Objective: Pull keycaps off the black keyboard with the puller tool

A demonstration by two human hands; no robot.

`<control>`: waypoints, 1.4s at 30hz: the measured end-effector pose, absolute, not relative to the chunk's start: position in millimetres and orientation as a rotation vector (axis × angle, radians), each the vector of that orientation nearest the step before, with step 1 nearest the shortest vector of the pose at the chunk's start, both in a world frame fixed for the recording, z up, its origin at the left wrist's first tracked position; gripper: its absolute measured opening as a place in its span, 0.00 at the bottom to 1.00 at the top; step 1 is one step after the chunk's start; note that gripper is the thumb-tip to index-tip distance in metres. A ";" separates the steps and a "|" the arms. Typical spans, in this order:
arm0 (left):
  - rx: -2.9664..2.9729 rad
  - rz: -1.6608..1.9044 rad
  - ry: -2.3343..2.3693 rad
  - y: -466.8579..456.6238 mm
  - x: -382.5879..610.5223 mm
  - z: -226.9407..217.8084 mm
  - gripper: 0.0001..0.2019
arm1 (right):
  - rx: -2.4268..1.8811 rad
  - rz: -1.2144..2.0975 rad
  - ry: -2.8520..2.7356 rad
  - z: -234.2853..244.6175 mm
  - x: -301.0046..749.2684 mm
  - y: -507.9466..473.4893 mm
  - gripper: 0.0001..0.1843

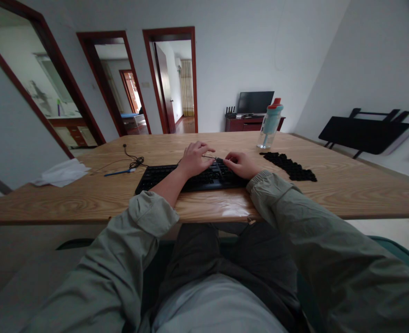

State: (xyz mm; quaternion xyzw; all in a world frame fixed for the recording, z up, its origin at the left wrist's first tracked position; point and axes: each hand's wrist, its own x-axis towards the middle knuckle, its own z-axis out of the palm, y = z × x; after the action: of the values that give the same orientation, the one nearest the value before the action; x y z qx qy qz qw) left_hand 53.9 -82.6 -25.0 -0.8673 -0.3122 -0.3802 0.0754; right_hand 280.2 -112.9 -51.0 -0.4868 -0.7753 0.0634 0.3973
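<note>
A black keyboard lies near the table's front edge, under both of my hands. My left hand is over its upper middle, index finger stretched out and thumb apart from it. Between the hands runs a thin wire-like piece; whether my left fingers touch it cannot be made out. My right hand is closed in a pinch over the keyboard's right part, on a small dark tool at the wire's end. To the right lie many small black pieces, which look like keycaps, grouped in a slanted patch.
A clear bottle with red lid stands behind the black pieces. Left of the keyboard lie a coiled black cable and a blue stick-like tool. White crumpled paper or plastic is at the wooden table's left edge.
</note>
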 end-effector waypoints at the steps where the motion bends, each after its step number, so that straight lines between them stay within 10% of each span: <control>1: -2.609 -1.127 -0.926 -82.8 54.0 -25.4 0.12 | -1.230 0.153 -1.969 -51.1 280.0 -113.1 0.19; 42: -2.777 -0.824 -0.764 -68.1 47.5 -30.7 0.09 | -1.273 -0.156 -2.133 -43.1 275.8 -126.6 0.12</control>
State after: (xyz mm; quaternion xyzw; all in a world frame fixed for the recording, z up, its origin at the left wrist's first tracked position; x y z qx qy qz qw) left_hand 47.5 -68.1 -30.7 -0.9246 -0.2543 -0.2742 0.0728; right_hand 275.8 -126.6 -43.1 -0.4846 -0.8117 -0.0594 0.3205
